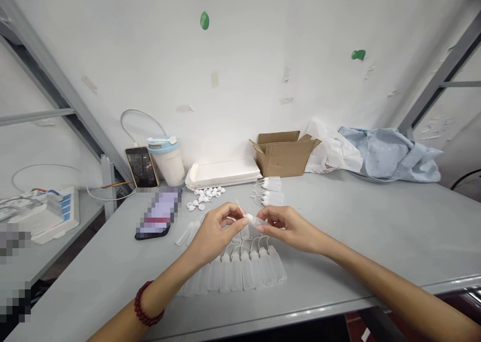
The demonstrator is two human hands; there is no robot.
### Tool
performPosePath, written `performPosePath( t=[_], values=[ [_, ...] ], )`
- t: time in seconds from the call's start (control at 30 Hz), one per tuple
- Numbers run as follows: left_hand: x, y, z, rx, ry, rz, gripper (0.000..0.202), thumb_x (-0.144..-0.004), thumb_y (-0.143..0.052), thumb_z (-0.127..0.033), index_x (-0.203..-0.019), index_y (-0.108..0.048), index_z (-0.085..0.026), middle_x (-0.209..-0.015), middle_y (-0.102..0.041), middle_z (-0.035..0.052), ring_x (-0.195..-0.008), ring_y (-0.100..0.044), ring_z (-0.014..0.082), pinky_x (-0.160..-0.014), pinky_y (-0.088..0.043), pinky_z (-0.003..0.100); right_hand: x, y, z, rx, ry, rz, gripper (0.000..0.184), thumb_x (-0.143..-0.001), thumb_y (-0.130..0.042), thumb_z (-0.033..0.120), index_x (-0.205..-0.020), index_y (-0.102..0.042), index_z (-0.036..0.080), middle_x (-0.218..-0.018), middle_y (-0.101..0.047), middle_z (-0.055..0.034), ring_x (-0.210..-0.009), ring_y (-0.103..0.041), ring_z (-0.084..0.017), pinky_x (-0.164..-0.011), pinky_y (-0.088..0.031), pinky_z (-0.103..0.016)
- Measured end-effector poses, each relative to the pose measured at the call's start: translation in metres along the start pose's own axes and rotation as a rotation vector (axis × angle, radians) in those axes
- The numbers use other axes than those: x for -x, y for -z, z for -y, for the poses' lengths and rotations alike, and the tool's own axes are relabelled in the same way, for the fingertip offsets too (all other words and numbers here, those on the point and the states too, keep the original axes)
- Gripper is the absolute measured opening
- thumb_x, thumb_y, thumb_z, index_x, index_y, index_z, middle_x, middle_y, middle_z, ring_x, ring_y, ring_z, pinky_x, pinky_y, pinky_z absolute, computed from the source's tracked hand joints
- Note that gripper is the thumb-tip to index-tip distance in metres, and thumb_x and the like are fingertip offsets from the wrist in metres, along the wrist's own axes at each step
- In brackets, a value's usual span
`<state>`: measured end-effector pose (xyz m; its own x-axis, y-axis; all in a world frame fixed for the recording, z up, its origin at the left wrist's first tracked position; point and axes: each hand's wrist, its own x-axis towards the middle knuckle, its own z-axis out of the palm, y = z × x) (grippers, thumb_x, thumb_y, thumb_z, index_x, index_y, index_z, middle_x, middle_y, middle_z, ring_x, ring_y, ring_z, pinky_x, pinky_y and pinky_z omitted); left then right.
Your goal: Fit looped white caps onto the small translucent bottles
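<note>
Above the middle of the table, my left hand (220, 226) pinches the white cap end of a small translucent plastic bottle (254, 220). My right hand (291, 226) grips the bottle's body between thumb and fingers, so the bottle lies nearly level between both hands. Just below stands out a row of similar capped bottles (246, 271), lying side by side with thin cap straps curling up. Partly behind my left hand are a few clear bottles (184, 234) without visible caps. A cluster of loose white caps (205, 195) lies farther back. More capped bottles (272, 197) lie beyond my right hand.
An open cardboard box (285, 159), a stack of white packaging (225, 172), a white plastic bag (326, 149) and blue cloth (387, 154) line the wall. At the left are a cup (167, 164), an upright phone (142, 166), a flat phone (160, 211) and a power strip (62, 214).
</note>
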<state>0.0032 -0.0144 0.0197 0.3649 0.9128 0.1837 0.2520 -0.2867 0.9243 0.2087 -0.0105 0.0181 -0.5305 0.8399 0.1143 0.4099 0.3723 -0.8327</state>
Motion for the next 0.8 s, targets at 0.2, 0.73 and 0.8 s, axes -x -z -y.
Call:
performPosePath(
  t=[0.2, 0.73, 0.8],
  values=[
    [-0.0014, 0.0006, 0.0049, 0.088, 0.031, 0.013, 0.014, -0.079, -0.06, -0.029, -0.083, -0.057, -0.016, -0.08, -0.057, 0.0008, -0.078, -0.055, 0.0136, -0.071, -0.045, 0.025, 0.0012, 0.0012, -0.0005, -0.009, 0.011, -0.001, 0.024, -0.085, -0.053, 0.036, -0.087, -0.062, 0.014, -0.066, -0.049, 0.0022, -0.056, -0.038, -0.009, -0.052, -0.031, -0.022],
    [-0.0016, 0.0023, -0.0033, 0.161, 0.179, 0.096, 0.02, -0.079, -0.06, -0.033, -0.078, -0.056, -0.014, -0.064, -0.06, 0.0, -0.057, -0.058, 0.0118, -0.057, -0.048, 0.024, 0.0035, 0.0008, 0.0031, -0.147, -0.007, 0.099, 0.032, -0.086, -0.051, 0.04, -0.085, -0.063, 0.011, -0.061, -0.046, 0.0024, -0.053, -0.035, -0.008, -0.048, -0.027, -0.021],
    [-0.0018, 0.0015, -0.0033, 0.171, 0.21, 0.112, 0.021, -0.079, -0.059, -0.034, -0.078, -0.056, -0.013, -0.064, -0.061, 0.0006, -0.057, -0.058, 0.0121, -0.056, -0.048, 0.025, 0.0032, 0.0005, 0.0028, -0.147, -0.007, 0.1, 0.032, -0.086, -0.05, 0.041, -0.086, -0.063, 0.011, -0.061, -0.045, 0.0029, -0.052, -0.034, -0.008, -0.048, -0.027, -0.021]
  ],
)
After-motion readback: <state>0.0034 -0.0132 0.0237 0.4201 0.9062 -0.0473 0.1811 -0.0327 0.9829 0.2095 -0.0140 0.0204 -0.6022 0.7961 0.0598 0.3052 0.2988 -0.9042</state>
